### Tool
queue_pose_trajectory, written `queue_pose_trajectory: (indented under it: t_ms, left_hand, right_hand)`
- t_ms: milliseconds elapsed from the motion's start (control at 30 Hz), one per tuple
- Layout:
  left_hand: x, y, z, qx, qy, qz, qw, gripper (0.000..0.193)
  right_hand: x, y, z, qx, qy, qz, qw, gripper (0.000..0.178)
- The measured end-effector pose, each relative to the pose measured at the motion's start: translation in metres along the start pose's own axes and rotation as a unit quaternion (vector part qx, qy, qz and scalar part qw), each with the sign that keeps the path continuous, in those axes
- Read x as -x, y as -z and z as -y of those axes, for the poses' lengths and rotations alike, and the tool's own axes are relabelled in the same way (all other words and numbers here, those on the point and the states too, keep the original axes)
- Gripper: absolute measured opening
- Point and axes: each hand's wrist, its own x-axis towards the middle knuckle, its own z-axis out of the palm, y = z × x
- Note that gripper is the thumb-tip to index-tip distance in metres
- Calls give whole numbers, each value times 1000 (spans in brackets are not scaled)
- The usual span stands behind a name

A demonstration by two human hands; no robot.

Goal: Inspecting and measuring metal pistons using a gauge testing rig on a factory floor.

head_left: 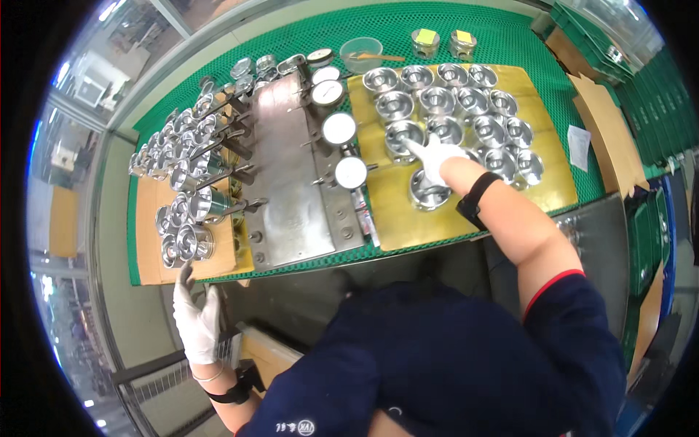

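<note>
Right hand partly hides cup; grip unclear. Dial markings too small to read. Crates cut off at right edge.

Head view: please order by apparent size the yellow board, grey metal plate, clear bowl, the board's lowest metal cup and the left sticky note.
1. Yellow board
2. Grey metal plate
3. Clear bowl and lowest metal cup: too alike to rank; right hand partly covers the cup
4. Left sticky note

Pistons on yellow board: perhaps sixteen, some hidden. Sticky notes: two. Bowl: one.
</note>
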Motion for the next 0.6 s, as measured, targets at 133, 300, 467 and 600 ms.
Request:
queue_pose_trajectory:
  t_ms: [133, 300, 467, 600]
  left_hand:
    - [6, -34, -113, 46, -90, 4, 995, 57]
    - [-29, -97, -265, 102, -216, 106, 965, 54]
    - [-119, -232, -341, 26, -267, 120, 956, 64]
    - [-186, -348, -377, -109, -159, 167, 967, 81]
  right_hand:
    - [-20, -8, -4, -103, -65, -3, 993, 63]
    - [4, -12, -10, -50, 17, -45, 998, 41]
    - [7, -43, -33, -168, 60, -8, 984, 59]
    - [37, -29, -50, -46, 140, 11, 989, 70]
